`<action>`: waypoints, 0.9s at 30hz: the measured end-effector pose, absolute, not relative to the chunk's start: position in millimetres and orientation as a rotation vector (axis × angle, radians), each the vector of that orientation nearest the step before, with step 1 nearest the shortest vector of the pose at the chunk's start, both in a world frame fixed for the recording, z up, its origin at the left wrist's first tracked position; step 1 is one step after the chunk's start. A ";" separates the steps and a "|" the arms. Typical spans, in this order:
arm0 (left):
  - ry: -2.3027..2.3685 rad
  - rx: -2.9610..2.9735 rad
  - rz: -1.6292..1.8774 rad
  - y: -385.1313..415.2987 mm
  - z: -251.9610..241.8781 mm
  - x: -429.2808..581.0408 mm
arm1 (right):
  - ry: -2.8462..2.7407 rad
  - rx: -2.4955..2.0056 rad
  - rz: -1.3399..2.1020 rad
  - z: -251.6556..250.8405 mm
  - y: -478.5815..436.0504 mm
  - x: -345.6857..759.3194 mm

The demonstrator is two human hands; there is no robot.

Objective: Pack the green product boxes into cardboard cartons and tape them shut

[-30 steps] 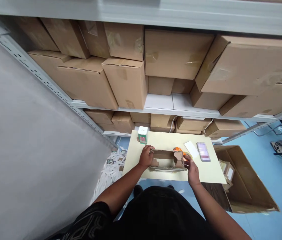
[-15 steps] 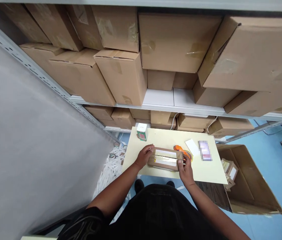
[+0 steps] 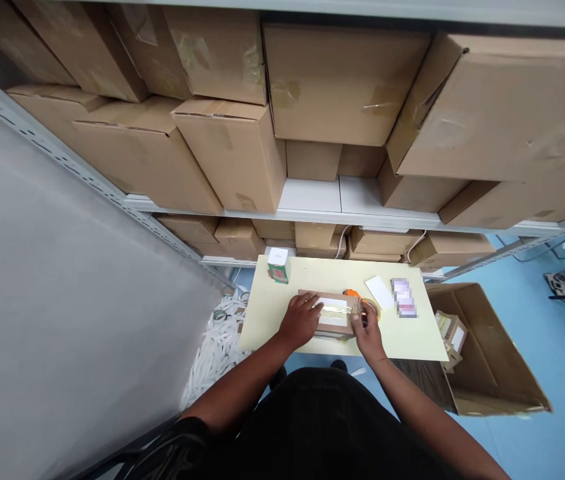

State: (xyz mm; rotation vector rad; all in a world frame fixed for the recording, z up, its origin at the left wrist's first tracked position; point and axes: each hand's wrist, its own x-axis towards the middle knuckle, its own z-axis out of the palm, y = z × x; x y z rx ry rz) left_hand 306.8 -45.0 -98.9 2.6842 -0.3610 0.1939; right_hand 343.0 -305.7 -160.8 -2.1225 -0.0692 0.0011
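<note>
A small brown cardboard box lies on the pale yellow table, with a white label and shiny clear tape along its top. My left hand rests flat over the box's left part, fingers stretched across the top. At the box's right end, my right hand grips the edge, thumb on the near side. Behind that end an orange tape dispenser with a yellowish roll is partly hidden by the box and hand. A white card and a blurred purple item lie farther right.
A green-and-white small box stands at the table's back left. Right of the table, a large open carton holds several small parcels. Shelves full of cartons rise behind. White paper strips cover the floor at left, beside a grey wall.
My left hand has moved from the box's left edge onto its top, and the raised tape strip now lies flatter. My right hand stays at the right end. The camera view has shifted slightly.
</note>
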 end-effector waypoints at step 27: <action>0.049 2.063 0.090 -62.6 -81.1 305.9 | 0.031 -1.953 0.315 -54.5 -364.4 385.0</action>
